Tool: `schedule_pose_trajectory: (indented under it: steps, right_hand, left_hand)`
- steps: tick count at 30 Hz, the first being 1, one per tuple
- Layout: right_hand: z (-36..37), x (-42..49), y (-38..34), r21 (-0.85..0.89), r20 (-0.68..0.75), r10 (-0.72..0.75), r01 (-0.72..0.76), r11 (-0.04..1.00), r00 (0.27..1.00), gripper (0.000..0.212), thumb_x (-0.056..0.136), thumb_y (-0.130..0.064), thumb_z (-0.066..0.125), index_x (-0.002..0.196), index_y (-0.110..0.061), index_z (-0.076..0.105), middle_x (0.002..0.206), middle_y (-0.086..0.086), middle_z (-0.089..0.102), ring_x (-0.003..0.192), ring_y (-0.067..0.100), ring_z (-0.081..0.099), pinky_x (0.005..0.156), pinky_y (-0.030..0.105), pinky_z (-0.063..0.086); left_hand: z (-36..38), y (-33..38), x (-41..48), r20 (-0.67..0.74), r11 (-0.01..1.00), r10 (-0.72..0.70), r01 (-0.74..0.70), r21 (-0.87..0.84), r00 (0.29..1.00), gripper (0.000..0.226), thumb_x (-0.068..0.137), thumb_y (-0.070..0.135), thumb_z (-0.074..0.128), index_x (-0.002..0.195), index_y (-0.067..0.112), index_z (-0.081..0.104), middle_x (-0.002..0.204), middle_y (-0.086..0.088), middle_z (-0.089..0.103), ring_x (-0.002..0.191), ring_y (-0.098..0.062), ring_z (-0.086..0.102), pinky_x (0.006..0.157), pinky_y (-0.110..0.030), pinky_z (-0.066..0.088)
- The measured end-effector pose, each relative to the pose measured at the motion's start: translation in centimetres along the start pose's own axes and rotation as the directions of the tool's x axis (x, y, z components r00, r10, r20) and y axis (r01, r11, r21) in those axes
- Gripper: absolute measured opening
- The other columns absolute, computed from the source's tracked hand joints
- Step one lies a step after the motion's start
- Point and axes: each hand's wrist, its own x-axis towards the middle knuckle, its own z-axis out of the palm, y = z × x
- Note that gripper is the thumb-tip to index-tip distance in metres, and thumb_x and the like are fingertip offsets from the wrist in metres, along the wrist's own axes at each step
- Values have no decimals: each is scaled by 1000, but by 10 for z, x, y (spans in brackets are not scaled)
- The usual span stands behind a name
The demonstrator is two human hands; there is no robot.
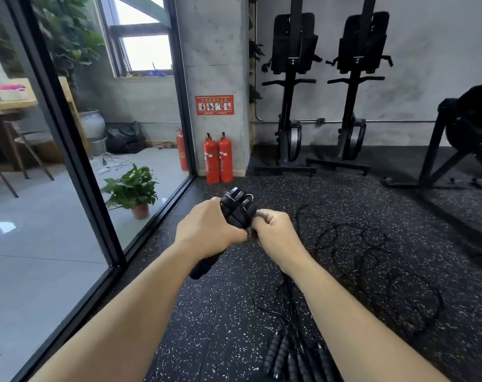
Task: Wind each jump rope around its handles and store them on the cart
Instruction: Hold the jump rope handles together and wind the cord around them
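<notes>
Currently my left hand point(209, 230) grips the wound jump rope point(238, 209), glossy black cord banded round its handles. My right hand point(275, 230) is clenched against it; whether it pinches cord I cannot tell. Thin loose ropes point(372, 257) with ribbed handles sprawl on the speckled rubber floor point(229, 312).

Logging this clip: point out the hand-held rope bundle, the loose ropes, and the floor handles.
rope bundle point(237, 210): head view, wrapped middle.
loose ropes point(353, 244): head view, a floor coil.
floor handles point(280, 351): head view, one ribbed grip.
</notes>
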Motion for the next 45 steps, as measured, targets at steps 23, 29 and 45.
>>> schedule_pose_trajectory:
  steps: [23,29,45]
  right_hand:
    - [-35,39,150,123,70,157,-165,979,985,25,98,-24,56,85,-7,70,65,-5,68,56,-1,54,52,19,45]
    - [-33,46,160,66,125,170,-179,982,977,32,99,-24,53,87,2,66,47,-17,49,43,-3,38,47,12,31]
    - [-35,33,128,-732,131,163,-15,681,978,45,100,-39,41,73,-8,60,64,4,62,60,22,56,62,31,48]
  left_hand:
    - [141,-53,68,552,723,-26,396,-565,834,28,73,9,84,93,10,65,73,0,68,63,-13,63,61,-27,52]
    - [153,-63,62,624,599,-82,539,-592,777,51,58,14,91,101,8,63,80,-8,72,69,-21,68,63,-31,54]
    - [139,-93,54,269,694,-402,483,-533,875,24,78,18,82,90,11,63,79,-4,70,67,-22,65,70,-37,57]
